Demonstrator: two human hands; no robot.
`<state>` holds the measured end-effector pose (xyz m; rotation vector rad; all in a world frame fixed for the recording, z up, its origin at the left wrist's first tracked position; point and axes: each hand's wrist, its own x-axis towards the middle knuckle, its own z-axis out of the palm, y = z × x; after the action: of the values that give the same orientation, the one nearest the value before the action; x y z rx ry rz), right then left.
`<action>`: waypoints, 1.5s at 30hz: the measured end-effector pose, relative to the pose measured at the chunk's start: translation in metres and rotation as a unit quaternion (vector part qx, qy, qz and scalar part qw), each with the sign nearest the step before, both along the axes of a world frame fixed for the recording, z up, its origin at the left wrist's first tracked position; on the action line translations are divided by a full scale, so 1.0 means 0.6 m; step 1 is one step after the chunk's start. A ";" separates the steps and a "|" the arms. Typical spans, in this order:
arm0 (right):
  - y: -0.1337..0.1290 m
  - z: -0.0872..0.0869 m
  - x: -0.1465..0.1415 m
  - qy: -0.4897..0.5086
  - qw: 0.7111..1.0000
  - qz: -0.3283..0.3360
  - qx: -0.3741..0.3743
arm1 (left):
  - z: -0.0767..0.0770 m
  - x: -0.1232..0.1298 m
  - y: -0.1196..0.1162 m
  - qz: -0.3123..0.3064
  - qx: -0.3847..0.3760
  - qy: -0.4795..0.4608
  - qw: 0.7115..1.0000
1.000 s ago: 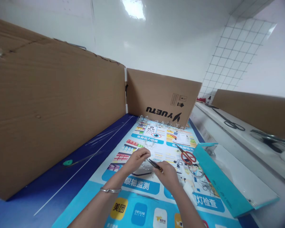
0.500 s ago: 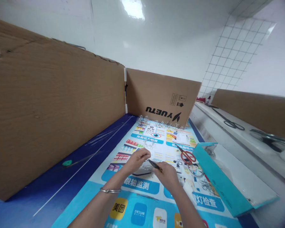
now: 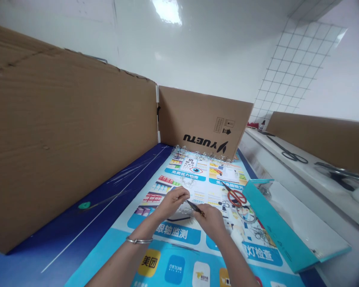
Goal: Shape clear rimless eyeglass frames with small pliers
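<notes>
The left hand point(image 3: 174, 202) has its fingertips pinched together on something too small to make out, just beside the tips of the tweezers point(image 3: 195, 207), which the right hand point(image 3: 212, 221) grips firmly. A clear cluster point(image 3: 187, 181) lies ahead on the poster; red scissors point(image 3: 235, 197) lie further right.
</notes>
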<state>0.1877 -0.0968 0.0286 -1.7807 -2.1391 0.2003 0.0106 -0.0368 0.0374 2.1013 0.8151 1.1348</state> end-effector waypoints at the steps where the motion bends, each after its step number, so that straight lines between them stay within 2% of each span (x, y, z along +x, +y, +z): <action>1: 0.000 -0.001 0.000 0.001 1.000 -0.001 0.003 | 0.000 0.000 0.000 0.003 0.001 0.001 1.000; 26: -0.003 -0.002 -0.005 0.005 1.000 0.007 0.027 | -0.004 -0.001 0.006 0.025 0.000 -0.008 1.000; 45: -0.004 0.001 -0.007 -0.059 0.996 -0.046 0.047 | -0.006 0.007 0.000 0.072 0.029 0.009 0.997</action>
<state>0.1834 -0.0994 0.0290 -1.8736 -2.1010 -0.0291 0.0149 -0.0368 0.0336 2.1299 0.9657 1.2295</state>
